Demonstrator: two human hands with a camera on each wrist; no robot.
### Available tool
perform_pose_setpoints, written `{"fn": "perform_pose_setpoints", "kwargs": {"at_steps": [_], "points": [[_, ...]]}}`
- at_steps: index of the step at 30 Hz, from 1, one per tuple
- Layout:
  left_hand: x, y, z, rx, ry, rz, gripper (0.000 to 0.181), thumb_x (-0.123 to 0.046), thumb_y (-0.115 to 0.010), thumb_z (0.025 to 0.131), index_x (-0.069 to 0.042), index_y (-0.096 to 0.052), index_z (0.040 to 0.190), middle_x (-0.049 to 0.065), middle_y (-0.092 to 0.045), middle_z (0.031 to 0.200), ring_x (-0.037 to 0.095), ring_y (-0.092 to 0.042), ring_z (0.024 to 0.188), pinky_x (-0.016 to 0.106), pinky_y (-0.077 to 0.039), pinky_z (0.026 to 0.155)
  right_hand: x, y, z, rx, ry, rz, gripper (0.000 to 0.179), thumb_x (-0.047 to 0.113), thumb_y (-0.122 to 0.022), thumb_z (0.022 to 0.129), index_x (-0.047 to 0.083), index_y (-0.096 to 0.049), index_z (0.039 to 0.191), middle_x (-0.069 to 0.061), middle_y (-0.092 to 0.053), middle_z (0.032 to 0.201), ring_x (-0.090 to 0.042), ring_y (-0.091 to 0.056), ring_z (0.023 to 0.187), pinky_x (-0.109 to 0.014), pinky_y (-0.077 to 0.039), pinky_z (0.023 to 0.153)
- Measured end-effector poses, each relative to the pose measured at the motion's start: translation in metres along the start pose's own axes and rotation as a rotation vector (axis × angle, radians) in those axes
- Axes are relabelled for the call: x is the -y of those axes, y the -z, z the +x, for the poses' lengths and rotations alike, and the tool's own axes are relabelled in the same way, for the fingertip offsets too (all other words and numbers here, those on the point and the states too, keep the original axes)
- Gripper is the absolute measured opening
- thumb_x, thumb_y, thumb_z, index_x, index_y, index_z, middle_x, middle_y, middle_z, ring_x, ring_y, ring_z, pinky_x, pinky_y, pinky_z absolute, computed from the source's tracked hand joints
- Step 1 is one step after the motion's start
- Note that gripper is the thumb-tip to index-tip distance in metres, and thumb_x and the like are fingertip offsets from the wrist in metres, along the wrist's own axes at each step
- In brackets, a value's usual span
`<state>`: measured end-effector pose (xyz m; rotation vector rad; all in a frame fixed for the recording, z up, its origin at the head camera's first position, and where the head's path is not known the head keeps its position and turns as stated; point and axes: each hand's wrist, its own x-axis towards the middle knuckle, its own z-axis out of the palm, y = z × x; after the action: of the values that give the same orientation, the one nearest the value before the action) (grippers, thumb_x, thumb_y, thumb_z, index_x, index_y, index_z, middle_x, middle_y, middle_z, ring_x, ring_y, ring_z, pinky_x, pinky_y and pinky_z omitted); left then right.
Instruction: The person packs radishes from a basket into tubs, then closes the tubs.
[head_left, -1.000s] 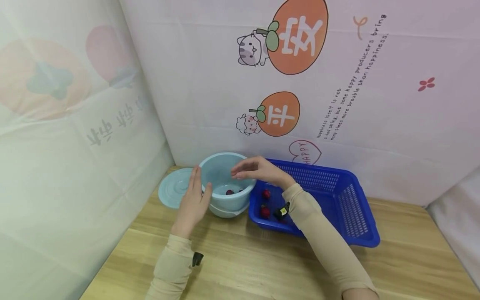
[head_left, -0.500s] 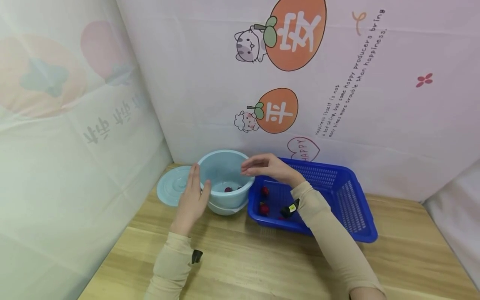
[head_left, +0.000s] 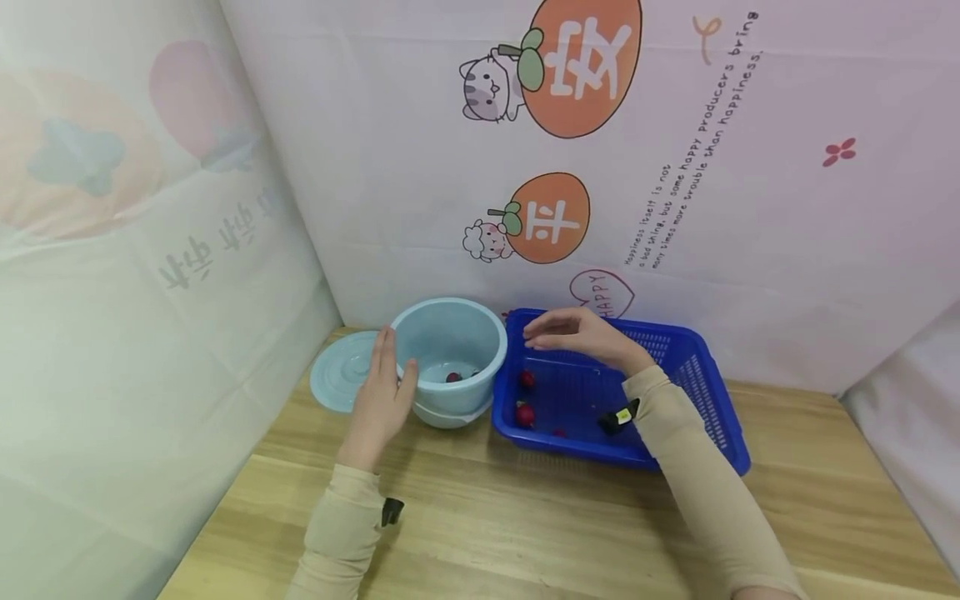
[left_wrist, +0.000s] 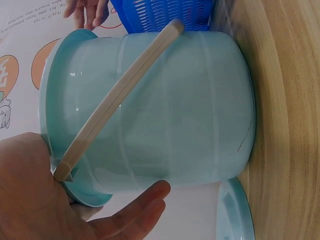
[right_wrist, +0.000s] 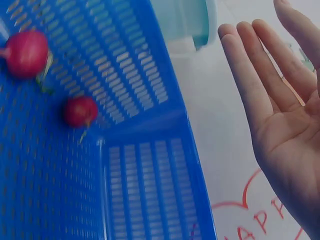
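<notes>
My left hand [head_left: 381,400] rests against the left side of a light blue bucket [head_left: 454,400], its fingers extended. In the left wrist view the thumb side lies at the rim by the end of the pale handle [left_wrist: 120,102]. A small red radish [head_left: 453,377] lies at the bottom of the bucket, with part of another behind the near rim. My right hand [head_left: 581,335] hangs over the left part of a blue basket [head_left: 720,400], fingers loosely bent. Its palm shows bare in the right wrist view. Red radishes [right_wrist: 27,54] with green stems lie in the basket.
A light blue lid [head_left: 341,373] lies on the wooden table [head_left: 480,525] left of the bucket. Basket and bucket stand side by side, close to the printed cloth [head_left: 420,167] at the back. Another cloth [head_left: 112,333] hangs at the left.
My right hand has moved right, from above the bucket's opening to over the basket. My left hand has stayed at the bucket's side. The head view has shifted slightly.
</notes>
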<state>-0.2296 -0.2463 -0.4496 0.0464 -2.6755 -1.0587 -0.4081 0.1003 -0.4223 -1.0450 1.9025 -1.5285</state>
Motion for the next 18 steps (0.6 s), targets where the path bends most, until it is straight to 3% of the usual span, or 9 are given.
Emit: {"fn": "perform_pose_setpoints", "kwargs": {"at_steps": [7, 13, 18], "points": [[0.001, 0.001, 0.0, -0.009, 0.0, -0.01, 0.074, -0.047, -0.034, 0.114, -0.008, -0.006, 0.171, 0.006, -0.001, 0.178, 0.049, -0.055, 0.133, 0.067, -0.046, 0.106, -0.007, 0.013, -0.007, -0.028, -0.022, -0.041, 0.03, 0.011, -0.069, 0.104, 0.002, -0.07, 0.133, -0.032, -0.063, 0.137, -0.031, -0.07, 0.12, -0.061, -0.049, 0.106], [0.002, 0.0, 0.001, -0.006, 0.004, -0.006, 0.073, -0.045, -0.035, 0.114, -0.008, -0.006, 0.171, 0.007, -0.001, 0.178, 0.048, -0.047, 0.142, 0.068, -0.042, 0.109, -0.013, 0.012, -0.008, -0.055, -0.065, -0.084, 0.032, 0.015, -0.071, 0.103, 0.002, -0.071, 0.133, -0.028, -0.066, 0.135, -0.032, -0.07, 0.12, -0.059, -0.049, 0.107], [0.001, -0.003, 0.003, -0.012, -0.001, -0.014, 0.073, -0.045, -0.034, 0.114, -0.007, -0.007, 0.171, 0.01, -0.003, 0.178, 0.048, -0.048, 0.141, 0.068, -0.043, 0.109, -0.015, 0.01, -0.009, -0.051, -0.086, -0.097, 0.033, 0.016, -0.073, 0.102, 0.003, -0.072, 0.132, -0.026, -0.068, 0.134, -0.046, -0.064, 0.126, -0.061, -0.048, 0.108]]}}
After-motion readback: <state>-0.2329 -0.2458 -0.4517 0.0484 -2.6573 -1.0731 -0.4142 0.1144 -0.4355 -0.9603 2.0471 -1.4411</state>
